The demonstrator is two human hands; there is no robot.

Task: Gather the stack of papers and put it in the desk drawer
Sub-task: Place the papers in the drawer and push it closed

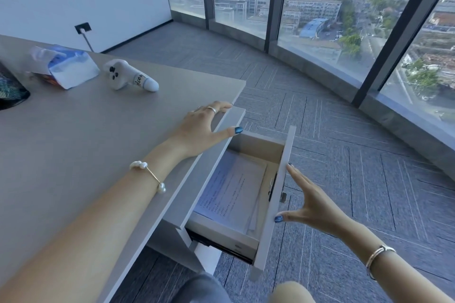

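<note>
The stack of papers, white sheets with printed lines, lies flat inside the open desk drawer at the desk's right edge. My left hand rests palm down on the desk's right edge above the drawer, fingers spread, holding nothing. My right hand is flat against the outer face of the drawer front, fingers straight, thumb near the front's lower part. It grips nothing.
The grey desk carries a tissue pack, a white plush toy and a dark object at the left edge. Grey carpet lies to the right, before floor-to-ceiling windows. My knees show at the bottom.
</note>
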